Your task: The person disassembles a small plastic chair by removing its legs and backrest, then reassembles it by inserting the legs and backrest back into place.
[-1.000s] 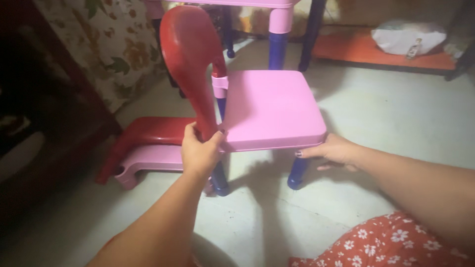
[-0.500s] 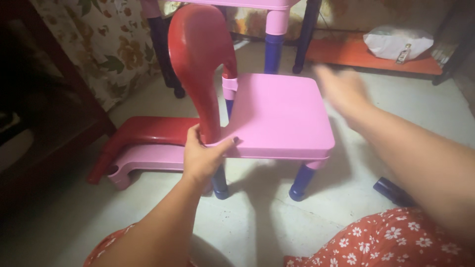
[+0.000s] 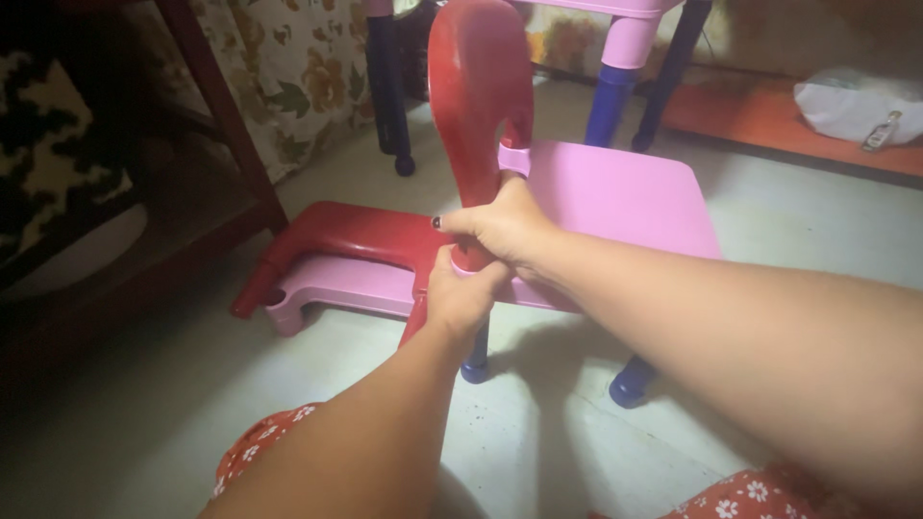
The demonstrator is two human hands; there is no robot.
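1. My left hand (image 3: 460,298) is wrapped around the bottom of the red chair backrest (image 3: 478,106), at the middle of the frame, fingers closed on it where it meets the seat.
2. My right hand (image 3: 500,226) is clamped on the same red post just above the left hand, the two touching, so both grips are shut on the backrest.
3. The small plastic chair stands upright in the centre of the frame on the pale floor (image 3: 538,452), its pink seat (image 3: 625,197) reaching to the right and its dark blue legs (image 3: 632,382) below.
4. I judge it light and stiff: hollow moulded plastic, smooth and a little slippery, so a full wrap holds better than fingertips.
5. The backrest looks like a push-fit part. The low end by the joint is the firmest place to hold; the curved top at the upper centre would give more leverage but would likely flex.
6. The joint itself is hidden under my hands, so I cannot tell how far the post is seated.
7. At the centre left, a red and pink stacked plastic piece (image 3: 332,259) lies flat on the floor, beside the chair.
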